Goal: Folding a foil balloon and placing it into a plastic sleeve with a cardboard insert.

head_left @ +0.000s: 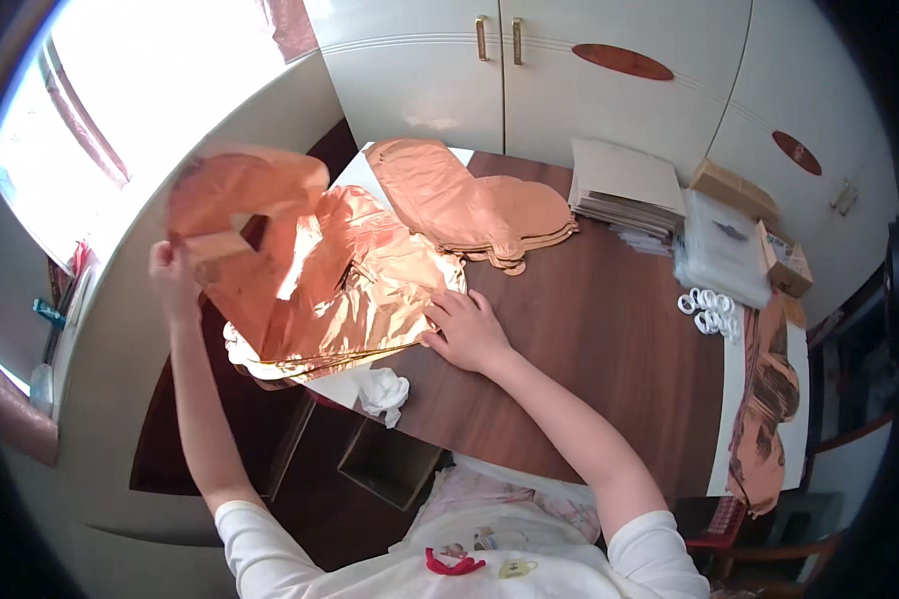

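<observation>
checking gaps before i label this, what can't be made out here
Head view, lifted foil sheet: upper part blurred, exact outline unclear.
Head view, left hand: fingertips too small and blurred.
Head view, foil stack under the right hand: lower sheets covered by upper ones, no count possible.
Head view, window: outside lost in glare.

Left hand (169, 264) raised, pinching; right hand (469, 333) palm down

I see the left hand (170, 268) holding up a coppery foil sheet (250, 285), the right hand (469, 331) resting against the foil pile (385, 290).
</observation>
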A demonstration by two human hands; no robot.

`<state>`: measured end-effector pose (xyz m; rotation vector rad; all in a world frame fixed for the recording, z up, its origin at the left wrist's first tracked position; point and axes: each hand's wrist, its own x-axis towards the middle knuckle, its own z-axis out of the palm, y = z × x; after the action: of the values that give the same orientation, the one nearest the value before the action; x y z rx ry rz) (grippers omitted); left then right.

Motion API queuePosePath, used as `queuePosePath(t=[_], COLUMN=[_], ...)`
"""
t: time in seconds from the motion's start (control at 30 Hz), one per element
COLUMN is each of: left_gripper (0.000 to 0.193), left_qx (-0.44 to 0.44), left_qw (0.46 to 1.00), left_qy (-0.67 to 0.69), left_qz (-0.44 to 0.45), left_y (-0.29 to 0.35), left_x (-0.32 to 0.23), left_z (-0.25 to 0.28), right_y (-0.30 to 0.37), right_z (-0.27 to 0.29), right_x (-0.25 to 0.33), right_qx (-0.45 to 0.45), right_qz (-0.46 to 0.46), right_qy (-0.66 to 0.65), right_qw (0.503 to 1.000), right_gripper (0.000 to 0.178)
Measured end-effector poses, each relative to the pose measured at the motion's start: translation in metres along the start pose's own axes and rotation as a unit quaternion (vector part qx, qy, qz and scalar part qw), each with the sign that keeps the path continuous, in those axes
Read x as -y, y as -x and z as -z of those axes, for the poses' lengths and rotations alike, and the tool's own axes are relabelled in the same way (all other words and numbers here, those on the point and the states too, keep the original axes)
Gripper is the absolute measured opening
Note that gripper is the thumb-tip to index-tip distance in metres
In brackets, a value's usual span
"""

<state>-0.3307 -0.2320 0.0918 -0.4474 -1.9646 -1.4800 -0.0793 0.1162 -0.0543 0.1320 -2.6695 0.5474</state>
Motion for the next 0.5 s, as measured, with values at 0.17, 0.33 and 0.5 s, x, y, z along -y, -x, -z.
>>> queuePosePath(t=[0.17,0.33,0.5], left_gripper=[0.023,0.004,0.018], left_qx=[-0.099,0.109,0.323], left_qw=[0.951,0.91,0.863], left_qy=[-0.175,-0.199,-0.143], left_qz=[-0.233,-0.348,-0.361], left_y=[-0.027,0.03,0.113], left_x=[-0.093,-0.209,-0.278], left_z=[0.01,-0.028,-0.053], right_y=[0.001,0.002,0.001], right_z=[0.003,0.001,0.036], right_x=[-0.004,-0.01,-0.016], right_qx=[0.022,0.001,-0.127], right_qz=[-0.012,-0.031,-0.026], right_qy=[0.022,-0.028,-0.267], right_qw=[0.999,0.999,0.955], right_gripper=[0.043,0.058,0.089])
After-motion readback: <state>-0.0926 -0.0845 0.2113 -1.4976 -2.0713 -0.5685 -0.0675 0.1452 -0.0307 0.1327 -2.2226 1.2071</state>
